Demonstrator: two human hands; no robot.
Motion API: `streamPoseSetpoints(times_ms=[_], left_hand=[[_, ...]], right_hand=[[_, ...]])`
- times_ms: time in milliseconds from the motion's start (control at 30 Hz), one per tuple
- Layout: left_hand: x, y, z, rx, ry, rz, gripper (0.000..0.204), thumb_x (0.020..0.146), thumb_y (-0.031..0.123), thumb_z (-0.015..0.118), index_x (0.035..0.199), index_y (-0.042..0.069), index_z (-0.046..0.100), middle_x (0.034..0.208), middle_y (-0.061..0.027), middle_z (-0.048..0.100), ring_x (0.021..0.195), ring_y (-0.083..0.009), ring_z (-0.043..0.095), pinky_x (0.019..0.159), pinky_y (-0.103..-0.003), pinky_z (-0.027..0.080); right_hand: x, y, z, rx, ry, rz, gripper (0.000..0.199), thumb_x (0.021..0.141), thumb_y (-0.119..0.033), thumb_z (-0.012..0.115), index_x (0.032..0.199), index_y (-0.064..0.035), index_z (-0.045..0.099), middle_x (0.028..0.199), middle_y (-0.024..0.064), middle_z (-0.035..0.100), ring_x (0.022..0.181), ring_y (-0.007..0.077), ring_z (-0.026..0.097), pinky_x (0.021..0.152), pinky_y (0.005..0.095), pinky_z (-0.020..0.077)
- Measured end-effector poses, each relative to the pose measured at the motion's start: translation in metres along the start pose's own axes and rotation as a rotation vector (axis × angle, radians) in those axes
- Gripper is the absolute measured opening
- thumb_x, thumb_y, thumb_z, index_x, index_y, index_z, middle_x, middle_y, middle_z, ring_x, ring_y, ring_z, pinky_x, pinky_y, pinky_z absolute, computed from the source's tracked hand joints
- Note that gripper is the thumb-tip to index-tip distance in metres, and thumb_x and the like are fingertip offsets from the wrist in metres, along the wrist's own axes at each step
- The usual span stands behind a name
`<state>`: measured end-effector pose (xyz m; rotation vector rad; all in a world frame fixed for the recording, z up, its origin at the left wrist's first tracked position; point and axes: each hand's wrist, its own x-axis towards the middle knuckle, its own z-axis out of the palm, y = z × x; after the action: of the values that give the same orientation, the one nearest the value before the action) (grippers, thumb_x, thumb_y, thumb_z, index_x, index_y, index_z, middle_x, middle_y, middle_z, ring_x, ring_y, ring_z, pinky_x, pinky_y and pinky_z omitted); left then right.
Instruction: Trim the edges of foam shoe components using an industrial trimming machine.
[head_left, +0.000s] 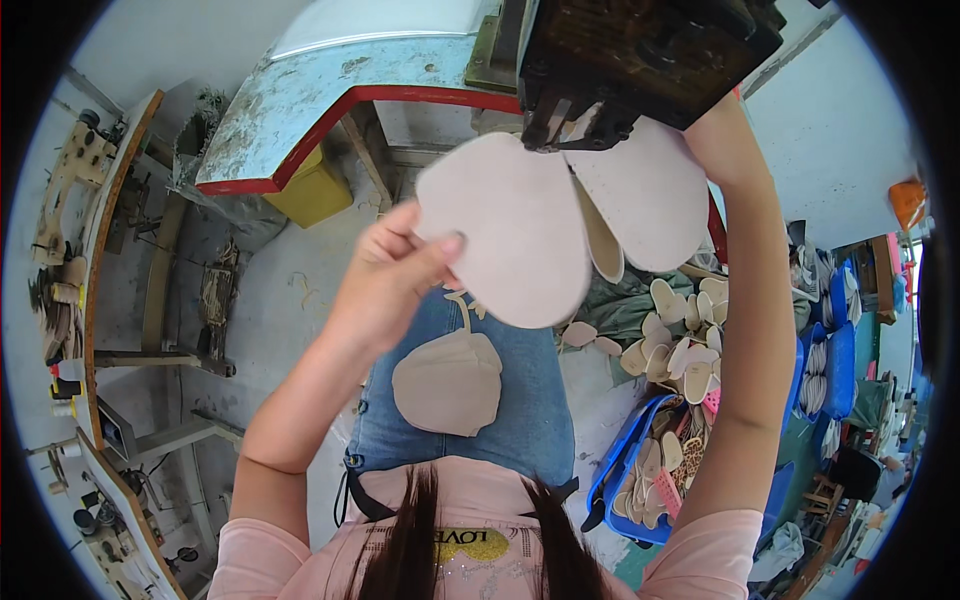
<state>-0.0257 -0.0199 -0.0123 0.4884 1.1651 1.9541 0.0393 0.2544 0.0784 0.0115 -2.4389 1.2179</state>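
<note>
My left hand (400,260) pinches the left edge of a pale, rounded slipper sole (505,235), thumb on top and fingers partly underneath. The sole's far end lies under the dark head of a sewing machine (630,70). A second pale sole (650,200) fans out to the right, with a narrow beige piece (600,235) showing between the two. My right hand (718,145) reaches round to the right side of the machine head, by the second sole; its fingers are hidden. Across my lap lie rounded beige pieces (450,385).
A worn light-blue table (290,110) with a red edge stands ahead. Loose sole pieces (690,330) lie heaped on green cloth at right, above a full blue basket (610,480). A yellow bin (312,190) sits under the table. Shelves with machines (75,190) line the left.
</note>
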Motion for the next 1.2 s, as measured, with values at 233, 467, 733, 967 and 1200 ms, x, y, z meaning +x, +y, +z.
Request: streamPoseSetpoints(times_ms=[233,467,733,967,1200], left_hand=[[0.025,0.011,-0.007,0.271,0.332,0.236,0.014,0.084,0.011,0.044,0.091,0.003,0.054,0.082,-0.0032,0.058,0.069,-0.0055,0.053,0.060,-0.019,0.042],[-0.042,-0.104,-0.051,1.314,-0.504,0.056,0.029,0.069,0.012,0.060,0.096,0.003,0.057,0.085,-0.0146,0.055,0.080,-0.0273,0.053,0.074,-0.034,0.041],[0.033,0.001,0.010,0.303,-0.073,0.054,0.029,0.081,0.024,0.053,0.091,-0.003,0.058,0.079,-0.0066,0.059,0.073,-0.0110,0.054,0.066,-0.026,0.042],[0.040,0.041,0.031,0.455,-0.138,0.016,0.025,0.078,0.019,0.059,0.086,-0.004,0.059,0.069,-0.0048,0.060,0.057,-0.0062,0.054,0.051,-0.020,0.044],[0.025,0.039,0.031,0.221,-0.088,-0.085,0.022,0.078,0.017,0.059,0.088,-0.002,0.059,0.077,-0.0053,0.061,0.064,-0.0076,0.057,0.057,-0.020,0.046]], right_hand=[[-0.025,-0.026,0.015,0.270,0.022,0.184,0.013,0.072,-0.008,0.062,0.083,-0.0017,0.058,0.070,0.0003,0.059,0.057,0.0027,0.053,0.050,0.0167,0.0412],[-0.051,-0.026,0.050,0.100,0.200,0.150,0.016,0.076,-0.012,0.060,0.083,0.0016,0.053,0.069,0.0016,0.055,0.057,0.0024,0.048,0.047,0.0161,0.0359],[-0.074,-0.016,0.084,0.000,0.358,0.088,0.018,0.083,-0.019,0.052,0.078,-0.0038,0.046,0.069,-0.0032,0.047,0.064,0.0016,0.038,0.056,0.0149,0.0310],[-0.081,-0.010,0.099,0.452,0.028,0.243,0.024,0.077,-0.018,0.059,0.087,0.0010,0.049,0.070,0.0027,0.052,0.065,0.0063,0.045,0.056,0.0226,0.0389],[-0.104,0.042,0.035,0.431,-0.418,0.452,0.015,0.071,-0.010,0.063,0.081,-0.0021,0.056,0.076,-0.0002,0.057,0.069,0.0061,0.052,0.064,0.0217,0.0419]])
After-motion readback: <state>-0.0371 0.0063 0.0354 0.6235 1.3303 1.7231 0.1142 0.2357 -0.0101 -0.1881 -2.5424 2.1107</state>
